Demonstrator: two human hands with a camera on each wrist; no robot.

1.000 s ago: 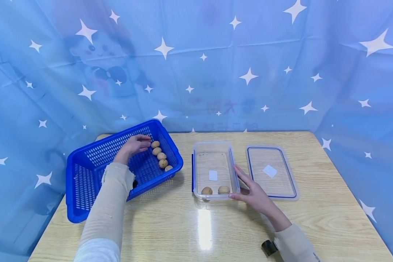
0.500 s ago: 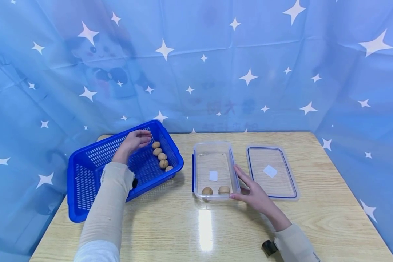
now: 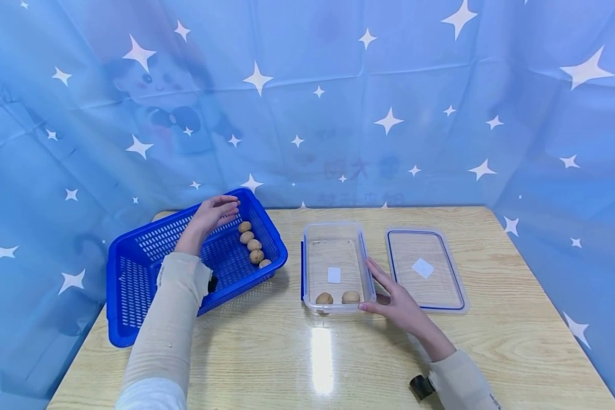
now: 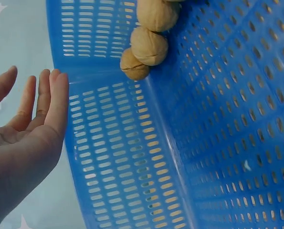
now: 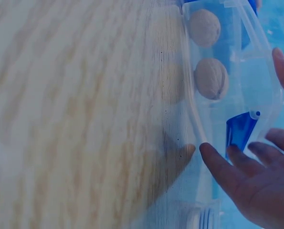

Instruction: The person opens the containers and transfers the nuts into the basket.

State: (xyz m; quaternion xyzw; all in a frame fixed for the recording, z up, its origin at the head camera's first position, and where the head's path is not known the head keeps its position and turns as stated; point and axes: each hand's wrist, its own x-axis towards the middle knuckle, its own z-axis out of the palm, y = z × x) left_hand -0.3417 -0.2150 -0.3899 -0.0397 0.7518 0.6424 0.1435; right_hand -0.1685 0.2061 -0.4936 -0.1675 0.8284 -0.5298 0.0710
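Over the far side of the blue basket point(image 3: 224, 279) hovers my left hand point(image 3: 212, 217), with thumb and fingers apart and nothing between them in the left wrist view. A row of several walnuts point(image 3: 254, 245) lies along the basket's right end; some show as walnuts point(image 4: 149, 46) in the left wrist view. My right hand point(image 3: 397, 304) rests against the right side of the clear plastic food container point(image 3: 333, 245), fingers extended along the wall and thumb at the near corner. Two walnuts sit inside at the near end, a left walnut point(image 3: 324, 298) and a right walnut point(image 3: 351, 297).
Right of the container lies its clear lid point(image 3: 427, 270) with a blue seal, flat on the wooden table point(image 3: 256, 364). A blue latch point(image 5: 241, 128) hangs at the container's side. A starry blue curtain point(image 3: 307, 102) stands behind the table.
My left hand has risen slightly away from the walnuts, toward the basket's far rim. My right hand and the container hold still; the view has shifted slightly.
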